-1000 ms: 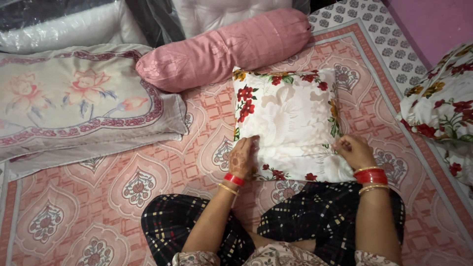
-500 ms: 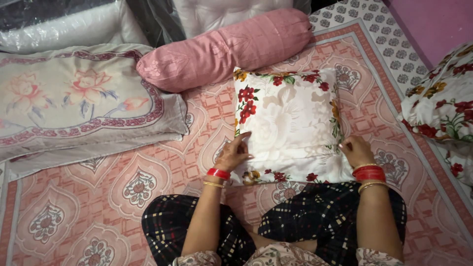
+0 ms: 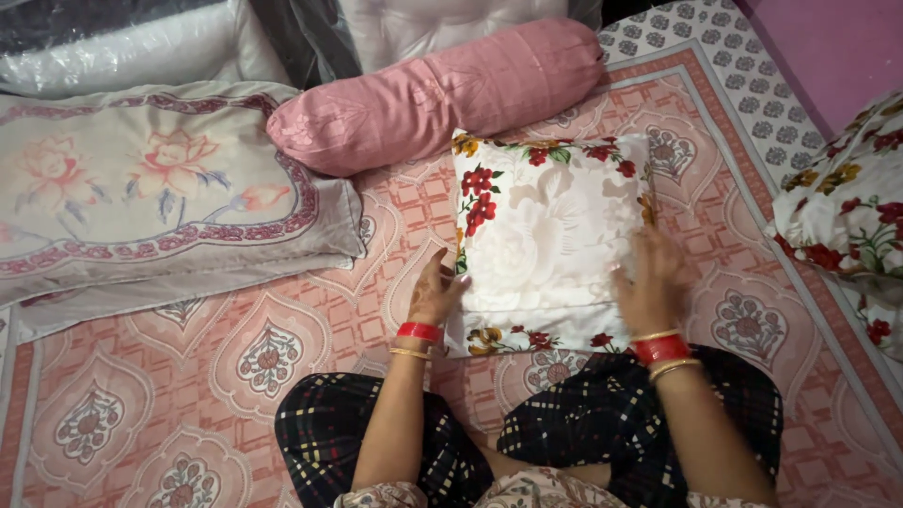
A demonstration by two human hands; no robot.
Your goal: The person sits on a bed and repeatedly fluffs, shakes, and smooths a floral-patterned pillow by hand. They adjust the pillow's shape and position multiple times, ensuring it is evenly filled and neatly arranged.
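The left hand (image 3: pixel 435 293) lies with fingers loosely spread against the near left edge of the square white cushion with red and yellow flowers (image 3: pixel 546 235), touching the seam rather than pinching it. The right hand (image 3: pixel 649 282) rests flat on top of the cushion's right half, fingers extended and slightly blurred, so I cannot tell whether it presses down or only brushes the fabric. Neither hand closes around anything. The cushion sits between the two hands, directly in front of the person's crossed legs in dark checked trousers (image 3: pixel 602 423), on the pink patterned bedsheet (image 3: pixel 235 357).

A likely slip, as I judge it: with only open palms on it, the plump cushion could slide or tip away toward the pink cylindrical bolster (image 3: pixel 433 94) just beyond it (the cover looks smooth), and an uneven push from the right hand could leave the cover bunched on one side.

Left of the left hand lies a large grey pillow with a pink lotus print (image 3: pixel 160 188). Well to the right of the right hand sits another white floral cushion (image 3: pixel 847 216). Beyond the bolster are plastic-wrapped white pillows (image 3: pixel 122 56).
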